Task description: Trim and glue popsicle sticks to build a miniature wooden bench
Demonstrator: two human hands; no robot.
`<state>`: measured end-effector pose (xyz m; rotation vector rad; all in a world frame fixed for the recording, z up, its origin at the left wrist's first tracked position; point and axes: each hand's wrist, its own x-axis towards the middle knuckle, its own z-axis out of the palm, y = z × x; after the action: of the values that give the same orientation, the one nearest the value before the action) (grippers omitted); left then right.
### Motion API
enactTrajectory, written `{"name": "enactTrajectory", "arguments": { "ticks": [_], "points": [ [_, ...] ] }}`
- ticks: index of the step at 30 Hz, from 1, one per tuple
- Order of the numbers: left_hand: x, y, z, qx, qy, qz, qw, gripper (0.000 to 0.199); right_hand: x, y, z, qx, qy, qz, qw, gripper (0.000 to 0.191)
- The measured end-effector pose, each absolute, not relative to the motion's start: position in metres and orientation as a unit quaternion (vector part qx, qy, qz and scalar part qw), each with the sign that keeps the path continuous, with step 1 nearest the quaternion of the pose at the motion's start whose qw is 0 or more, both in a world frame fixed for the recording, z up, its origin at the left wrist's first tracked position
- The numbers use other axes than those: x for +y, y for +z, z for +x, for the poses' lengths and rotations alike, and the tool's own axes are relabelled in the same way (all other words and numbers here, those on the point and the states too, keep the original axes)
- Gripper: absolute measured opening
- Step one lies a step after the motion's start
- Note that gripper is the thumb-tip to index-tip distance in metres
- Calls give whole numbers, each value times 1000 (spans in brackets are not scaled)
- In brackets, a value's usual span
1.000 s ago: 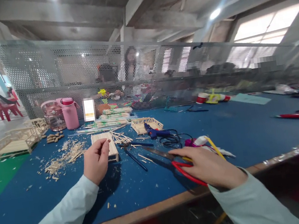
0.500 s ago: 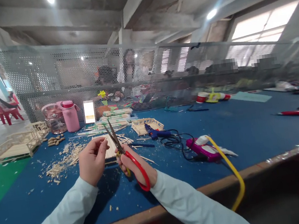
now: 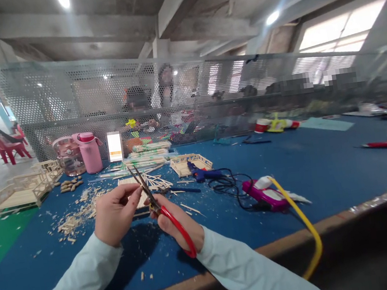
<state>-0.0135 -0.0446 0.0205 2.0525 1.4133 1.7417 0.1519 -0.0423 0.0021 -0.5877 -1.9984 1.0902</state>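
Observation:
My right hand (image 3: 178, 218) is wrapped round the red handles of a pair of scissors (image 3: 149, 193). Their blades point up and to the left, slightly apart. Close beside the blades, my left hand (image 3: 117, 214) is closed in a pinch, thumb against fingertips; whatever it pinches is too small to make out. Behind both hands lies a panel of pale wooden sticks (image 3: 130, 184), partly hidden by them. Loose sticks (image 3: 157, 182) are scattered at its right. Cut wood scraps (image 3: 78, 217) lie in a heap to the left of my left hand.
A blue glue gun (image 3: 200, 172) with a black cord lies right of a small wooden tray-like frame (image 3: 182, 165). Further right is a purple-and-white tool (image 3: 266, 195) near a yellow tube (image 3: 301, 219). A pink bottle (image 3: 90, 154), peanuts (image 3: 71, 184) and wooden models (image 3: 21, 191) stand at left.
The scissors have tilted further left, bringing their blades close to my left fingertips. My left hand has shifted slightly left and down, still pinched.

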Motion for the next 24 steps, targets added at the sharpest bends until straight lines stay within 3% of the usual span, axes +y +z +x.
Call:
{"name": "enactTrajectory", "arguments": {
  "ticks": [24],
  "points": [
    [-46, 17, -13, 474, 539, 696, -18, 22, -41, 1, 152, -795, 403, -225, 394, 63]
  ]
}}
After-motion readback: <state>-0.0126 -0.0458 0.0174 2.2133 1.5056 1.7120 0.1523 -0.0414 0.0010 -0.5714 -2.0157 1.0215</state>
